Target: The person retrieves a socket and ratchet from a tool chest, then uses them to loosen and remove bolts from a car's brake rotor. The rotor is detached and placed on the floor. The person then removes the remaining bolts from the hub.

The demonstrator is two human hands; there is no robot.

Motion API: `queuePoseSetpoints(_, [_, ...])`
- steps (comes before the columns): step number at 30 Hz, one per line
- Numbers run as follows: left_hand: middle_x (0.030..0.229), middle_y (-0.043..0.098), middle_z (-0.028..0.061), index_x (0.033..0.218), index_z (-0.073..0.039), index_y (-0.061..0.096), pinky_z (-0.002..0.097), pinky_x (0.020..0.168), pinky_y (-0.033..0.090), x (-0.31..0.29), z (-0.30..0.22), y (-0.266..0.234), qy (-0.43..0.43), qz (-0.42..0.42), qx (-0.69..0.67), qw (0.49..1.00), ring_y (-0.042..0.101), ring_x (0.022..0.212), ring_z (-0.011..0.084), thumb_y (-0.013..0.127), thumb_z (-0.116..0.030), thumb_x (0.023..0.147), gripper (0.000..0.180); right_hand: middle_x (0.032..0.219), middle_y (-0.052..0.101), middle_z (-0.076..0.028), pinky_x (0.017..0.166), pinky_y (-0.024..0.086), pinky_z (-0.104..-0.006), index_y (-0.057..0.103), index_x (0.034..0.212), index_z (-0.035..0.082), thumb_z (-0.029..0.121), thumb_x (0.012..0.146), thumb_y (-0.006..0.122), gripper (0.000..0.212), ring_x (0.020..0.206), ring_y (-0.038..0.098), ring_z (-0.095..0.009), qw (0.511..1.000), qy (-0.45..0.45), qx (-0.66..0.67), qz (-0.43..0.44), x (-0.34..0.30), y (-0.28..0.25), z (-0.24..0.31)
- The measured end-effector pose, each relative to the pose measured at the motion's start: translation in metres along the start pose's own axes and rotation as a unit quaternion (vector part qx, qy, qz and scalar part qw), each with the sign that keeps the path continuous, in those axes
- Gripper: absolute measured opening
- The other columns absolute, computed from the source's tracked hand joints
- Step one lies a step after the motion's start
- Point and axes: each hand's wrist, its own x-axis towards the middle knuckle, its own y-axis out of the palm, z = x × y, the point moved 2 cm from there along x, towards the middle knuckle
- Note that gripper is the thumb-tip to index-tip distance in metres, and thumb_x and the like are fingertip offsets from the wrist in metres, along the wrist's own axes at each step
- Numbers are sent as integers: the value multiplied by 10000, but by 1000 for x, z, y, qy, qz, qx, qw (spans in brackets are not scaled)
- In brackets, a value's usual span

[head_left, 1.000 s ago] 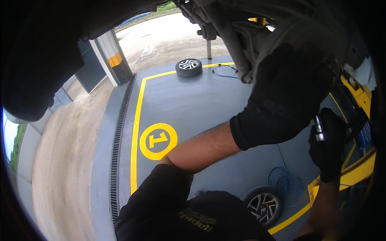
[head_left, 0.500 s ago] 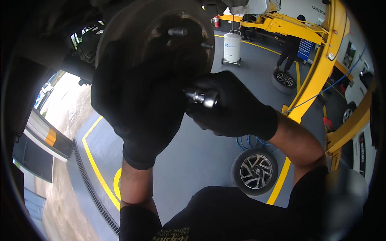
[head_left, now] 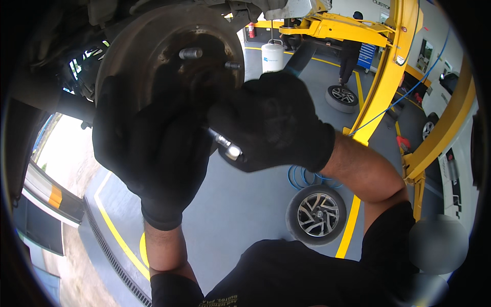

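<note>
Raised overhead, a brake drum (head_left: 169,56) with wheel studs (head_left: 190,52) jutting from its hub. Left hand (head_left: 148,153), black-gloved, pressed flat against the drum's lower face, grip apart, nothing held. Right hand (head_left: 271,120), grip clamped on a small metal socket tool (head_left: 227,146) just below the hub. Risks, as judged: tool slipping from gloved fingers and dropping toward the face or onto the loose wheel (head_left: 316,214) lying on the floor below; drum shifting if the flat palm eases off.
</note>
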Motion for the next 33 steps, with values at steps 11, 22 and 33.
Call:
queuePoseSetpoints(11, [1190, 751, -19, 1027, -177, 793, 527, 1181, 367, -1, 1, -2, 6, 11, 9, 1000, 493, 1447, 410, 842, -113, 755, 284, 885, 684, -75, 598, 527, -418, 705, 981, 135, 295, 809, 812, 258, 621, 656, -268, 999, 3, 28, 43, 14, -8, -5])
queuePoseSetpoints(22, [1184, 752, -17, 1027, -175, 792, 518, 1178, 376, 0, -1, -6, -1, 27, 9, 1000, 494, 1448, 412, 848, -136, 774, 262, 948, 673, -71, 705, 503, -405, 710, 1140, 148, 262, 735, 839, 439, 767, 641, -226, 1000, -15, 1, -26, 4, 2, -5])
queuePoseSetpoints(33, [1191, 749, -29, 1016, -179, 794, 543, 1192, 380, -1, -2, -3, 12, 14, 23, 1000, 483, 1453, 416, 863, -105, 706, 327, 883, 692, -98, 697, 539, -381, 709, 1123, 71, 172, 773, 777, 371, 693, 657, -298, 993, 4, 76, 90, 6, 0, -10])
